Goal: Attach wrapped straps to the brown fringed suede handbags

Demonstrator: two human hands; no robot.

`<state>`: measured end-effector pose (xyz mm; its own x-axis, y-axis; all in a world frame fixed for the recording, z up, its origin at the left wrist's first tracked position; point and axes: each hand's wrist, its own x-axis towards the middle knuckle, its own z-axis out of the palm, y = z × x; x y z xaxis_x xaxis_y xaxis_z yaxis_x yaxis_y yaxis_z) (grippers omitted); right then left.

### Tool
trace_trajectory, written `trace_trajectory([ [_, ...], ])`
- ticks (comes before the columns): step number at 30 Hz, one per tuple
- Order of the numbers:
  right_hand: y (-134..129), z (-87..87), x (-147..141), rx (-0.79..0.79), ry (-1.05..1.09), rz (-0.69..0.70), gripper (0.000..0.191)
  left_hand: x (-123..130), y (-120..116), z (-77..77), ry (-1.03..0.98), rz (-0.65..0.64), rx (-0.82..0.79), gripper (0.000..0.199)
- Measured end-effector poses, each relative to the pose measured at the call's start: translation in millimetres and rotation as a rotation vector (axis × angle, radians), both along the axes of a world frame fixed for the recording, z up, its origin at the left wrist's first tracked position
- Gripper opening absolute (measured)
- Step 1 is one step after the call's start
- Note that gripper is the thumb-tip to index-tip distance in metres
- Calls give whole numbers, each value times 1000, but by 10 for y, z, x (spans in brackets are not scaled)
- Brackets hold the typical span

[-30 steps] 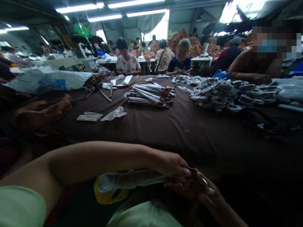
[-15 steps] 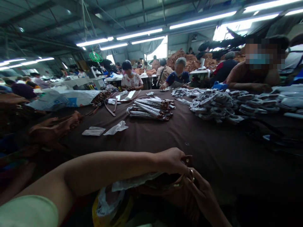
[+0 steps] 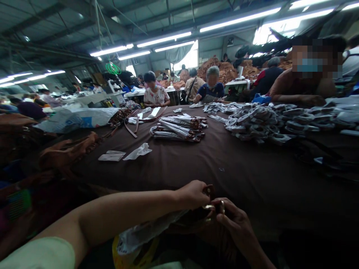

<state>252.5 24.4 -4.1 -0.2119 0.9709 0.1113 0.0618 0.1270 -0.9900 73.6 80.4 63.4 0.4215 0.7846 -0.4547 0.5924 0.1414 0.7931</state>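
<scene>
My left hand (image 3: 192,194) reaches across from the left, closed on a brown leather strap (image 3: 208,189) whose end, with a small pale spot, sticks up past the fingers. Facing it, my right hand (image 3: 234,216) pinches a short brown piece beside a gold-coloured metal ring (image 3: 222,207). A second bit of gold metal shows between the two hands. Below them hangs a brown bag (image 3: 202,226), its opening towards me and largely in shadow. White wrapping (image 3: 151,228) lies against its left side under my forearm.
Wrapped straps (image 3: 179,129) are piled mid-table, with loose white wrappers (image 3: 137,151) nearer me. Grey-white wrapped loops (image 3: 252,123) heap up at right. Brown leather pieces (image 3: 68,149) lie at left. Several people sit beyond, one person (image 3: 297,87) leaning on the table at right.
Both hands have shifted slightly left and down and drawn a little apart. More of the strap and the gold metal between them now shows.
</scene>
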Motion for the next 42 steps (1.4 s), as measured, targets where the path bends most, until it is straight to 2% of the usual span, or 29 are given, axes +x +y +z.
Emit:
trace_trajectory([
  [2, 8, 43, -55, -22, -57, -27, 22, -7, 24, 76, -58, 81, 4, 18],
  [6, 15, 56, -159, -13, -114, -27, 17, -35, 37, 140, -117, 3, -73, 33],
  [12, 2, -60, -141, 46, -153, -103, 39, -55, 37, 54, -97, 45, -162, 26],
  [19, -13, -179, -115, 115, -201, -95, 34, -97, 2, -52, -234, 55, -199, 29],
  [26, -29, -173, -177, 126, -186, -116, 31, -176, -65, -136, -319, 128, -261, 48],
  [36, -79, -227, -269, 99, -228, -79, 33, -235, -128, -165, -395, 199, -349, 33],
  [42, -111, -231, -304, 48, -205, -80, 32, -229, -173, -180, -394, 222, -353, 34],
])
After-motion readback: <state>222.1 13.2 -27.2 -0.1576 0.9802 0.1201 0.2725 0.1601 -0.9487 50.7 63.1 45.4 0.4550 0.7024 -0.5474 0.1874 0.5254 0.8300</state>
